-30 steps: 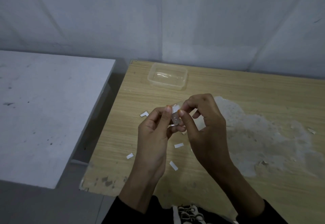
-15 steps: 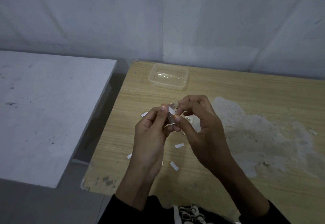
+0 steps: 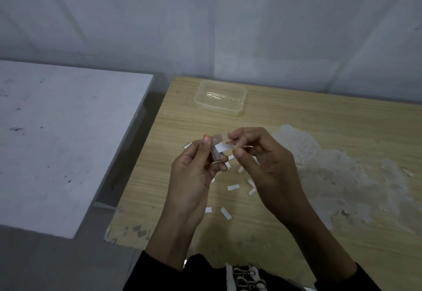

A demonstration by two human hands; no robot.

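My left hand (image 3: pixel 194 174) pinches a small pale translucent piece (image 3: pixel 215 150) between thumb and fingers, held above the wooden table (image 3: pixel 319 126). My right hand (image 3: pixel 262 160) pinches the end of a white strip (image 3: pixel 225 147) that stretches sideways from that piece. Several short white strips (image 3: pixel 233 187) lie scattered on the table under and around both hands. What exactly the small piece is I cannot make out.
A clear plastic tub (image 3: pixel 220 100) stands at the table's far left corner. A worn whitish patch (image 3: pixel 338 176) covers the wood at the right. A grey-white table (image 3: pixel 57 135) stands to the left across a narrow gap. The wall rises right behind.
My right hand has drawn the white strip out to the right from the small piece in my left hand. Both hands sit slightly lower and further apart.
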